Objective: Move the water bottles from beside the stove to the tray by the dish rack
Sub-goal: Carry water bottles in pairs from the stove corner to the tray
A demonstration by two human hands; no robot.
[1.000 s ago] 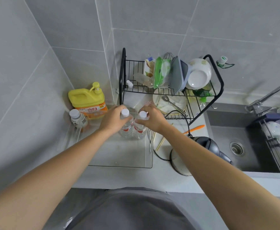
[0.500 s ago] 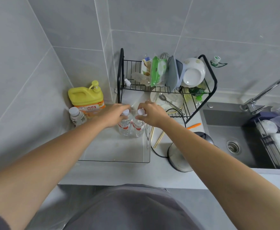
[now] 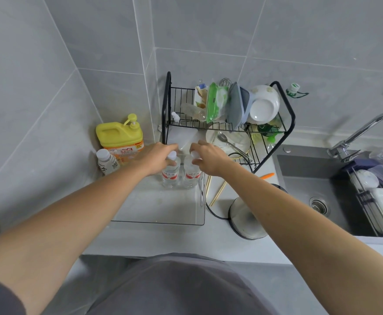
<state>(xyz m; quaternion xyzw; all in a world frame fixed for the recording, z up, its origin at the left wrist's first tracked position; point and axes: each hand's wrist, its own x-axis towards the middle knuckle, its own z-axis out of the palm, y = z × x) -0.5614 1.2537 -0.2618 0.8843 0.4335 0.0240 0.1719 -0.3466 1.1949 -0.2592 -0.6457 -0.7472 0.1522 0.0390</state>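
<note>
Two bare forearms reach forward from the bottom of the view, over the grey counter (image 3: pixel 158 239), toward a clear tray (image 3: pixel 158 221) that sits just left of a black wire dish rack (image 3: pixel 286 123).

The left hand (image 3: pixel 156 159) has its fingers (image 3: pixel 172 147) curled over the white cap and neck of one water bottle (image 3: pixel 170 176). The right hand (image 3: pixel 211 159) does the same, its fingers (image 3: pixel 197 145) pinching the cap of a second water bottle (image 3: pixel 191 177). Both hands grip from above, probably because the neck is the easiest hold for lowering a bottle straight down.

Below the fingers, the two bottles stand side by side at the far right corner of the tray, touching or nearly so. Each is upright, long axis vertical, cap pointing up toward the camera, red label facing the viewer. They look set down or very nearly so; contact with the tray floor cannot be confirmed.

To the left of the left hand's fingers, a small white-capped bottle (image 3: pixel 107 162) stands beside a yellow pump jug (image 3: pixel 120 135). To the right of the right hand's fingers lie wooden chopsticks (image 3: pixel 217 194) and a steel kettle (image 3: pixel 247 219). Beyond the fingers, the rack holds plates and a white bowl (image 3: pixel 264 108).
</note>
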